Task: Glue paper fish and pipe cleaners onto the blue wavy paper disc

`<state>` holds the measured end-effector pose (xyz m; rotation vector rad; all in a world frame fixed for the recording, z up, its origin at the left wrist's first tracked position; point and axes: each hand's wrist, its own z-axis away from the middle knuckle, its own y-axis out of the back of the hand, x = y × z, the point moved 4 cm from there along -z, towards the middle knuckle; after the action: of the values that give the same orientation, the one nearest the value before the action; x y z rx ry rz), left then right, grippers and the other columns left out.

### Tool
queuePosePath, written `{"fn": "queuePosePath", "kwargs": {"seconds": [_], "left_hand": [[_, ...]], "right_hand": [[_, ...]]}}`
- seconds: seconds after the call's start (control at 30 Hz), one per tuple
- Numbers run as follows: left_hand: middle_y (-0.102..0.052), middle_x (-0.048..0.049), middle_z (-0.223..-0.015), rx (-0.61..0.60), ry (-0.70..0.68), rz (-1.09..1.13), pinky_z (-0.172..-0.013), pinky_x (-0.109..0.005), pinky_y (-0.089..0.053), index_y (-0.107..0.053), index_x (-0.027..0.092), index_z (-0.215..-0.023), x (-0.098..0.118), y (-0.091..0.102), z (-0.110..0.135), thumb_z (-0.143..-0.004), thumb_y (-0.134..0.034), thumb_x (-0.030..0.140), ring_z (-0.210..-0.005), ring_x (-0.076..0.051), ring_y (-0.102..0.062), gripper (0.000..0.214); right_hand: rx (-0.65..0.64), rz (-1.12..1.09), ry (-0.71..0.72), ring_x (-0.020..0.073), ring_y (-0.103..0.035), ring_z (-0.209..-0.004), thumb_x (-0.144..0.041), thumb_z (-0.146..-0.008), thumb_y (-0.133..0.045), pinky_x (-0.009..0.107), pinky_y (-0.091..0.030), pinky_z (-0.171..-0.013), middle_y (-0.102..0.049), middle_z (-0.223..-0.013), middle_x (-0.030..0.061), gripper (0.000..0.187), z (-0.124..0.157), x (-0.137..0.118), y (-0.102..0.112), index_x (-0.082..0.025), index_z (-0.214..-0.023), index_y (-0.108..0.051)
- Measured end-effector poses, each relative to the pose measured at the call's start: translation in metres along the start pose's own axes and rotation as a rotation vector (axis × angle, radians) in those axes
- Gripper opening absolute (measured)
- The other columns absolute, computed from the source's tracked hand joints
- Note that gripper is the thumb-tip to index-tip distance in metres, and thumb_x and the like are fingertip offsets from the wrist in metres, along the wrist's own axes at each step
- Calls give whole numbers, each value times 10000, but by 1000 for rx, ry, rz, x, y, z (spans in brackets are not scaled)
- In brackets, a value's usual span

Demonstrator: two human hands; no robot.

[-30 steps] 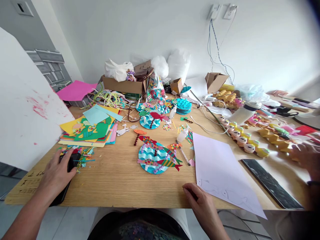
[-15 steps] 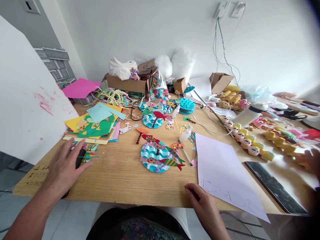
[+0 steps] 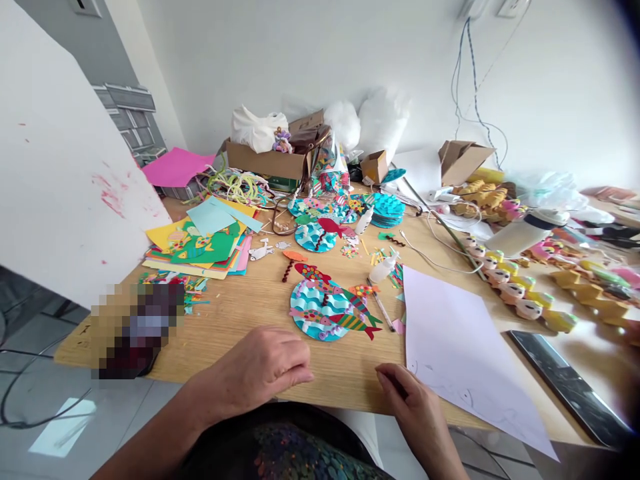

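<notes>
The round blue wave-patterned paper disc (image 3: 313, 299) is lying on the pale wooden table (image 3: 240, 300) just beyond the nearer left hand (image 3: 260, 368); its green-and-yellow-striped paper fish (image 3: 347, 323) is pointing its tail rightward. The right hand (image 3: 413, 393) is resting beside the white drawing sheet (image 3: 457, 353). Both are loosely closing on nothing visible.
</notes>
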<state>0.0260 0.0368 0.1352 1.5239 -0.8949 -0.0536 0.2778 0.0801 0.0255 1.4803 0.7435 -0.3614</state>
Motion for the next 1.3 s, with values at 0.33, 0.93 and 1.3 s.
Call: {"fn": "queuePosePath", "kwargs": {"seconds": [0.33,0.93,1.3], "left_hand": [[-484,-56,-1302,106,-51,-16,-1021,-317,-366,-382,247,-1304,10,11,-7,-891,-359,102,-1223,-149,-415,439],[-689,-18,-878,576,148,-172,-765,-236,-502,-618,209,-950,-45,58,-1,-868,-422,224,-827,-136,-644,213],[-649,-19,-837,522,451,-245,-615,-231,-451,-584,206,-824,-117,71,-11,-816,-374,384,-720,-145,-596,275]], "right_hand": [[29,0,41,182,-633,-671,-428,-812,-447,250,-489,-604,-687,-748,66,306,-3,-6,3,-197,-757,-641],[68,-31,20,183,-648,-663,-385,-803,-459,257,-502,-602,-693,-740,59,258,-13,-1,1,-195,-778,-631],[60,-56,22,171,-632,-669,-330,-832,-426,255,-482,-610,-671,-718,47,244,-18,-6,-6,-194,-744,-609]]}}
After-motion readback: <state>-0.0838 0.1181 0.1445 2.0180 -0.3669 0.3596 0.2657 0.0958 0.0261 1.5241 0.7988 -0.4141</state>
